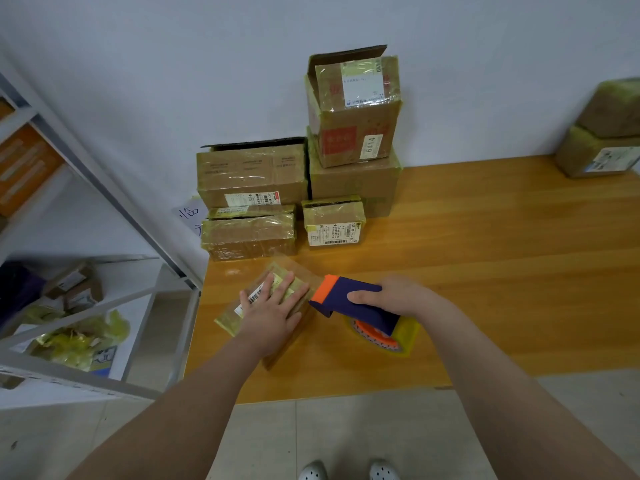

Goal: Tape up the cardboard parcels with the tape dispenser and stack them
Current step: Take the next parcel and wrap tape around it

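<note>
- Parcel (266, 299): a flat cardboard one, wrapped in yellowish tape with a barcode label on top, lying near the front left corner of the table (485, 271).
- Left hand (273, 306): spread flat, palm down, fingers apart, pressing on the parcel's top; it grasps nothing.
- Right hand (398, 296): closed around the dispenser (349, 299), fingers wrapped over its blue body (the thumb is hidden behind it).
- The dispenser's orange front end sits at the parcel's right edge; whether it actually touches cannot be told. A clear strip of tape seems to run over the parcel's far end.
- The tape roll (384, 336), with an orange core, hangs below the hand, close to the tabletop.
- Stack (353, 133): behind the parcel, against the white wall (173, 64), taped boxes stand in piles; the tallest has a box marked 6414 on a larger one, with a small box in front.
- To their left, a long box rests on a flatter one.
- Two more boxes (606, 133) stand stacked at the far right of the table.
- The table is orange-brown wood grain; the floor (381, 427) is pale tile (two white shoes show at the bottom edge).
- A grey metal shelf (104, 188) stands to the left, holding small boxes and crumpled yellow wrapping.
</note>
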